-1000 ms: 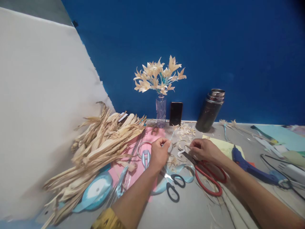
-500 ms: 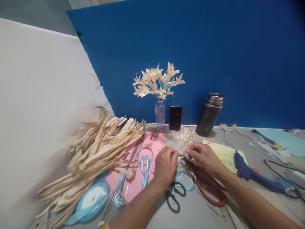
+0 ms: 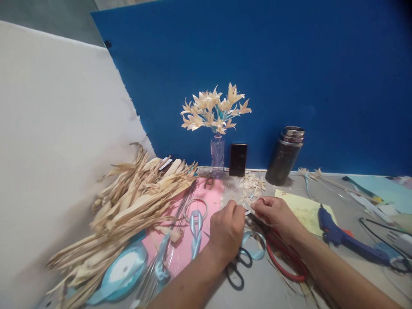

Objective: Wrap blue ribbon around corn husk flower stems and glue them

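- Moved left hand (image 3: 228, 231) rightward since 1 s ago, rolling knuckles upward; brought close to right hand (image 3: 278, 216) from a wider gap.
- Found left fingers curled together in a loose fist; cannot tell what, if anything, sits inside, owing to the back of the hand.
- Found right thumb and forefinger pinched together on a small pale strip (image 3: 247, 212).
- Located pale strip at right fingertips, in the narrow gap to left fingers.
- Logged red-handled scissors (image 3: 285, 274) under right fingers, blades pointing towards left hand.
- Logged black-handled scissors (image 3: 238, 260) below left fingers, partly covered by left hand; light-blue ribbon (image 3: 259, 256) looped just right of these handles.
- Noted pale scraps (image 3: 252, 182) scattered just beyond fingertips of both hands.
- Noted further beyond fingers: husk flowers (image 3: 215, 109) upright in clear bottle (image 3: 217, 156), phone (image 3: 238, 160) standing beside it, dark flask (image 3: 285, 156) tilted.
- Recorded left of left fingers: pink sheet (image 3: 210, 195), heap of dry husks (image 3: 141, 201), blue ribbon roll (image 3: 138, 257) nearer the wearer.
- Recorded right of right fingers: yellow sheet (image 3: 301, 212), then blue glue gun (image 3: 354, 244).
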Demonstrator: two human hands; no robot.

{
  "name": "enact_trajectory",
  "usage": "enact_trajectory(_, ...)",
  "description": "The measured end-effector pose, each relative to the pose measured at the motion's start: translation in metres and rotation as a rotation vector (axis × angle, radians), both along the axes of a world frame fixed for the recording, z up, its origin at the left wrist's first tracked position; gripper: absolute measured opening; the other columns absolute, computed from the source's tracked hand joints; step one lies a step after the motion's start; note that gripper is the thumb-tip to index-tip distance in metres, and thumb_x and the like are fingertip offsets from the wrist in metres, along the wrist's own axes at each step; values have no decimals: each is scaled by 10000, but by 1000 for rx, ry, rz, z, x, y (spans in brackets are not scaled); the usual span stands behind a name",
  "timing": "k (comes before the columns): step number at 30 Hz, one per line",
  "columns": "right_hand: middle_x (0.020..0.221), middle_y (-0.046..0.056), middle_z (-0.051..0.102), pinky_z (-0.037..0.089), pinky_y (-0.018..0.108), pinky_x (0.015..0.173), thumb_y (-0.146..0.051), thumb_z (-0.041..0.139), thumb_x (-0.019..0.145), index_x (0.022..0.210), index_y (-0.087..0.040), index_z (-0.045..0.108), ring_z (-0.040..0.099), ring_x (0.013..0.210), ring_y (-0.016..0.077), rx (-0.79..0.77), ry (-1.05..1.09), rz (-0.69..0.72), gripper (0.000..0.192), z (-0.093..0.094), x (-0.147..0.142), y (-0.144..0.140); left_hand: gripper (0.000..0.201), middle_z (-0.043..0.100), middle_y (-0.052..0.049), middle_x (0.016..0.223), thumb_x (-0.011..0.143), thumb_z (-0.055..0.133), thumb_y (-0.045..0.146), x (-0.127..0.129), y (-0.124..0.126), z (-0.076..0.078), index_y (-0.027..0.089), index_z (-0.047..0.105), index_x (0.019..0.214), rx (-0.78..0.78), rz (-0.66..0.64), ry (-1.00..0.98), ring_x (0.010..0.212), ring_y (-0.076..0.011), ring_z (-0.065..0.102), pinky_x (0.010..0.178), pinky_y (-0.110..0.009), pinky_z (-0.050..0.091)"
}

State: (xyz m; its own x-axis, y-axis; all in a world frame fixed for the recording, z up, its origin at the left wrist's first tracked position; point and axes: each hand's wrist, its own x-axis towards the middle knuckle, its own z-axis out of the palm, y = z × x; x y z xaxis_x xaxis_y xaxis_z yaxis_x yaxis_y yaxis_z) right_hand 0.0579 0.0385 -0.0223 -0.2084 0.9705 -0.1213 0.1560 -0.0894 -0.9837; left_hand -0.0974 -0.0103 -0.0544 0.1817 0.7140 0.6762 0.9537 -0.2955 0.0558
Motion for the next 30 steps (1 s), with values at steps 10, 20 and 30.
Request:
enact_trajectory(10, 461, -60, 433, 172, 260, 474, -397, 700, 733, 563, -181, 551, 286, 456, 77, -27, 79, 78, 312, 2, 6, 2, 169, 636, -15, 776, 900, 585, 141, -1, 4, 10, 198, 603, 742, -273, -27, -502, 722, -163, 592, 650, -274, 377)
enact_trajectory(20, 476, -48, 463, 197, 258, 468, -407, 677, 718, 550, -189, 552, 298, 459, 84, 20, -11, -3, 303, 3, 1, 2, 155, 649, -10, 775, 892, 585, 131, 1, 5, 10, 186, 635, 755, -284, -68, -611, 747, -158, 608, 690, -261, 411)
enact_trajectory(30, 469, -43, 472, 262, 256, 479, -408, 676, 701, 517, -191, 557, 344, 471, 94, 101, -72, -114, 308, -3, -4, -4, 232, 611, -20, 732, 922, 536, 94, 0, 1, 0, 200, 605, 728, -42, 43, 5, 598, -158, 551, 528, -321, 284)
